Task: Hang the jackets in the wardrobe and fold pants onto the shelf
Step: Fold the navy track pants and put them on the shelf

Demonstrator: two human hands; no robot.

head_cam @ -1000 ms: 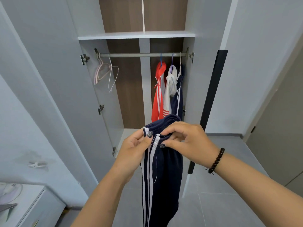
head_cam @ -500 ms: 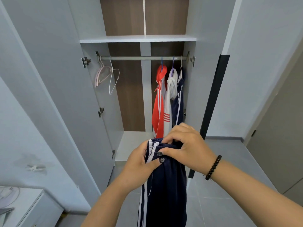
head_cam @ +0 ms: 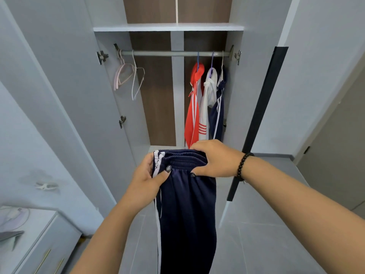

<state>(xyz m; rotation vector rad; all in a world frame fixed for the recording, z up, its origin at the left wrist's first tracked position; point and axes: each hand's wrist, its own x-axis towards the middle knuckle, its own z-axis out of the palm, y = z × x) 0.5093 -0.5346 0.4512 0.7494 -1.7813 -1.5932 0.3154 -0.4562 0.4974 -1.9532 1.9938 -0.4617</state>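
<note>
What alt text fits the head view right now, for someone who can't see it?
Both hands, left hand and right hand, grip the waistband of navy pants hanging down before an open wardrobe. On its rail hang three jackets: red, white and navy, with empty hangers at the left.

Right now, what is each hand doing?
Left hand: grips the pants at the waistband.
Right hand: grips the same waistband.

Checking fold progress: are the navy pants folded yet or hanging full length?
Hanging, unfolded: both hands, left hand and right hand, grip the navy pants waistband; legs drop straight down.
</note>
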